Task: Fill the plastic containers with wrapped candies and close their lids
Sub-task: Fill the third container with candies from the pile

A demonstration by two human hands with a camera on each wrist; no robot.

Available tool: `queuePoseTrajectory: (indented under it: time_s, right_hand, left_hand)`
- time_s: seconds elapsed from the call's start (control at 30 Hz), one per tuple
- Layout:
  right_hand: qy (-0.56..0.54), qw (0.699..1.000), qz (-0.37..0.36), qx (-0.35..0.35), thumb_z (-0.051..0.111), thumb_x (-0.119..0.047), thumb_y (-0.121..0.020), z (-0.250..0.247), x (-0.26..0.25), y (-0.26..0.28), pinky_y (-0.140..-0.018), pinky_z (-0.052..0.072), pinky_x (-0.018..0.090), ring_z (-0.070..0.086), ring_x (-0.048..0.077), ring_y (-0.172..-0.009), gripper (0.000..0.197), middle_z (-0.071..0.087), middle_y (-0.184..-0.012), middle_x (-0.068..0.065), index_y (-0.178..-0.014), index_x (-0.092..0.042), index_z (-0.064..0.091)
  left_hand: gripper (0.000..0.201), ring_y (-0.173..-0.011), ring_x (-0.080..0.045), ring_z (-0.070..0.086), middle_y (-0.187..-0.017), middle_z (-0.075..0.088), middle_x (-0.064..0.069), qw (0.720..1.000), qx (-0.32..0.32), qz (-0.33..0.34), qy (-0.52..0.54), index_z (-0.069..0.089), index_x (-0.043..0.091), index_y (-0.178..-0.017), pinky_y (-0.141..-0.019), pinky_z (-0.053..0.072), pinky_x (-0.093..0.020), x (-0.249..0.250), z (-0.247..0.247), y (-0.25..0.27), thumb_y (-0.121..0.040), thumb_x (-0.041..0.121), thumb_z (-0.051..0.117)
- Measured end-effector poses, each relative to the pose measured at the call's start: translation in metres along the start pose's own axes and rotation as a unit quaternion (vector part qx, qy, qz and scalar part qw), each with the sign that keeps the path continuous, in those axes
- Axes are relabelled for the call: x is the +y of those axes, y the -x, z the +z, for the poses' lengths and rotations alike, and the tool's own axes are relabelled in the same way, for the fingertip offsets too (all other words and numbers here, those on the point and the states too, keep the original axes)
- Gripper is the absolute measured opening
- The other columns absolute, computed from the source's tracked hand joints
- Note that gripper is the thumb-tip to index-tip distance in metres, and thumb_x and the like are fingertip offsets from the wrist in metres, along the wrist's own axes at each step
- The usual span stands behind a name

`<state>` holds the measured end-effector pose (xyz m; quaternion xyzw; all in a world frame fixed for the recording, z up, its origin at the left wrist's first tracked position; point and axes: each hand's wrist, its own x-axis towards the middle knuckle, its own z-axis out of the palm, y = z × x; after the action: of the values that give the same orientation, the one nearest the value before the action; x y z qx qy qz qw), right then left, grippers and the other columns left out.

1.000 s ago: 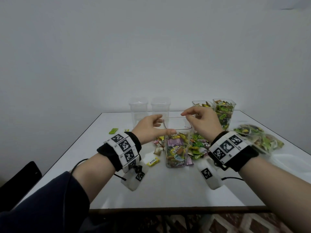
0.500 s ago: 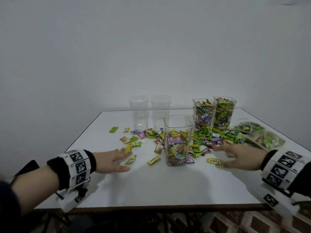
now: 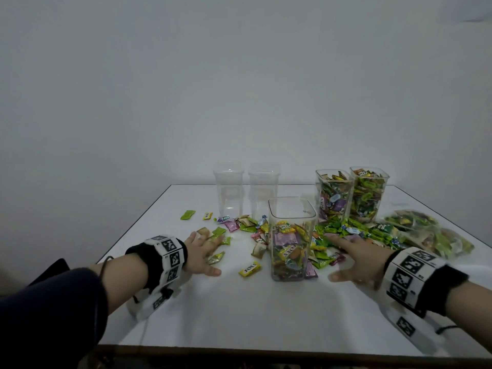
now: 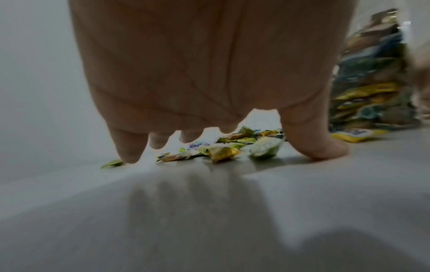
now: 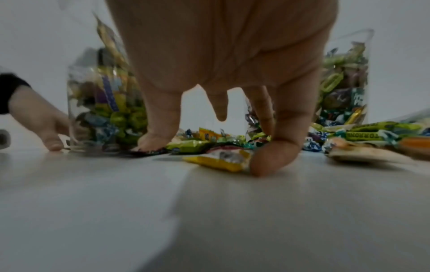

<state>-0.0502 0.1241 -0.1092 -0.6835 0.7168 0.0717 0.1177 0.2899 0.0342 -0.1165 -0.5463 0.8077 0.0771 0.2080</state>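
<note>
Flanking the half-filled container (image 3: 291, 238), your left hand (image 3: 203, 249) and right hand (image 3: 355, 262) lie splayed wide — fingertips down on loose candies (image 3: 330, 237) across the counter (image 3: 253, 310).

White table (image 3: 266, 315) strewn with sweets

Loose wrapped candies (image 3: 327, 233) lie around one part-filled container (image 3: 291, 241); two empty containers (image 3: 246, 190) and two full containers (image 3: 351, 198) stand behind, candy bags (image 3: 431, 235) at right.

Clear plastic container (image 3: 291, 235), glossy white table (image 3: 253, 310)
</note>
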Motion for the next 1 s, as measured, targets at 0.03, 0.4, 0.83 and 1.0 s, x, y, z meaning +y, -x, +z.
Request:
queuePoseTrajectory:
  time_s: [0.03,0.4,0.83,1.0]
  right_hand:
    - [-0.003,1.000,-0.003,0.009,0.060,-0.066,-0.077,0.000,-0.003,-0.004,-0.113,0.028,0.042,0.028,0.028,-0.138,0.100,0.026,-0.151,0.011,-0.149,-0.039,-0.004]
    - [0.031,0.997,-0.072,0.019,0.066,-0.049,-0.081,-0.006,-0.009,-0.036,-0.096,0.039,0.027,0.047,0.022,-0.120,0.065,0.044,-0.131,0.004,-0.139,-0.035,0.039]
    - [-0.082,0.985,-0.097,0.117,0.056,-0.002,-0.089,-0.010,-0.006,-0.036,-0.063,0.040,0.014,0.054,0.006,-0.067,0.021,0.058,-0.080,-0.008,-0.102,-0.018,0.064]
    - [-0.163,0.958,-0.078,0.223,0.052,-0.005,-0.092,-0.010,-0.005,-0.033,-0.054,0.043,0.016,0.052,0.007,-0.052,0.018,0.060,-0.068,-0.002,-0.101,-0.013,0.066]
  left_hand:
    - [0.098,-0.143,-0.036,-0.018,-0.156,-0.021,-0.017,1.000,0.000,-0.002,0.012,-0.020,0.031,-0.148,-0.116,-0.006,-0.043,-0.002,-0.003,-0.004,-0.087,0.061,0.051]
    - [0.100,-0.146,-0.034,-0.002,-0.159,-0.008,-0.015,0.995,0.059,0.021,0.081,0.001,0.036,-0.151,-0.119,0.000,-0.043,-0.019,-0.020,-0.050,-0.078,0.065,0.062]
    - [0.039,-0.087,-0.013,0.058,-0.113,0.064,-0.004,0.975,0.160,0.022,0.152,0.067,0.025,-0.116,-0.073,0.042,-0.018,-0.018,-0.025,-0.052,-0.079,0.030,0.076]
    - [0.039,-0.085,-0.014,0.057,-0.101,0.064,-0.001,0.953,0.235,0.012,0.189,0.071,0.024,-0.109,-0.072,0.039,-0.018,-0.017,-0.027,-0.048,-0.072,0.032,0.081]
